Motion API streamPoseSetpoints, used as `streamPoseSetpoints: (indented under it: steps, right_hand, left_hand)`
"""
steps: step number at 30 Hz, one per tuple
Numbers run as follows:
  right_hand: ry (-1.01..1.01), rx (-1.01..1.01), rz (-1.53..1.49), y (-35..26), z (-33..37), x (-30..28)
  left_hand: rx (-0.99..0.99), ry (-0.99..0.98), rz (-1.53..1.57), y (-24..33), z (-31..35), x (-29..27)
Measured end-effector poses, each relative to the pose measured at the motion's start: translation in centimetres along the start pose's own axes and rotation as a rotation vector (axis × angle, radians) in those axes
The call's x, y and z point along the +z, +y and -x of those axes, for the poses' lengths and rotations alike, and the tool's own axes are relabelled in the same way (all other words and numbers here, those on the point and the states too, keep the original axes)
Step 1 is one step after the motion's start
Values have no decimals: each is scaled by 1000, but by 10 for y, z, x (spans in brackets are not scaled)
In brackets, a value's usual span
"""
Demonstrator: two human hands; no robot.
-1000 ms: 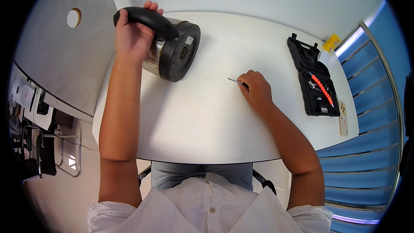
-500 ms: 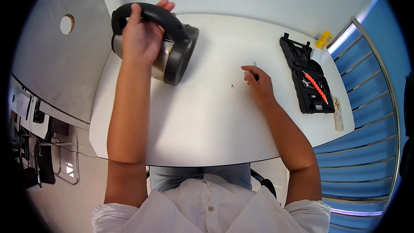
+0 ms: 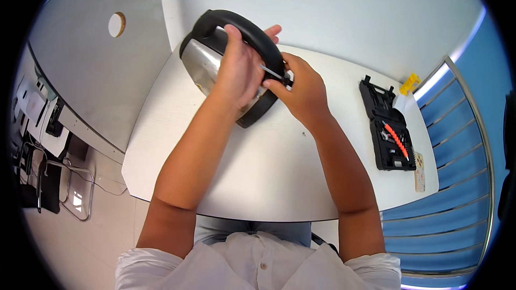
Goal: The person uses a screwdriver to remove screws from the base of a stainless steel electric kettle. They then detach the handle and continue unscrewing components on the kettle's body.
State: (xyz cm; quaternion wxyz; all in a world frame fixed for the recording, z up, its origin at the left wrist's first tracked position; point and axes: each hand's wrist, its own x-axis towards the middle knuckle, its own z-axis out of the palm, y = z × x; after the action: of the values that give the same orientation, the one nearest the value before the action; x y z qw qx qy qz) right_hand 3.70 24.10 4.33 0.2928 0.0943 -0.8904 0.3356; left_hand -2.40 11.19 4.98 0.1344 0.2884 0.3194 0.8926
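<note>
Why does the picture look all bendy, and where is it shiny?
In the head view, the wide lens bends the edges of the table and the railing, with black around the corners; also in the head view, light gleams on the metal side of the kettle, and a small bright patch shines on the floor.

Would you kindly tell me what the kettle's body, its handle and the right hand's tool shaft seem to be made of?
Kettle body: probably stainless steel, shiny but stained, judging by its silvery reflections and brownish marks.
Handle: likely moulded plastic, perhaps rubber-coated, smooth and black with soft highlights.
Tool shaft: apparently bare metal, pale grey; too small to say which.
</note>
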Motion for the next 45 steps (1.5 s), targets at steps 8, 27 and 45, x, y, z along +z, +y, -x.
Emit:
streamPoseSetpoints:
  steps: [8,27,45]
  right_hand:
    - [-62,-18,-101,12,6,-14]
    - [-171,148,145,-23,19,-119]
    - [-258,-5,127,-33,30,-108]
  left_hand:
    - [-40,-106,-136,-5,3,3]
    - [-81,-154,-372,-43,44,37]
    - [152,-40,-1088,-81,82,4]
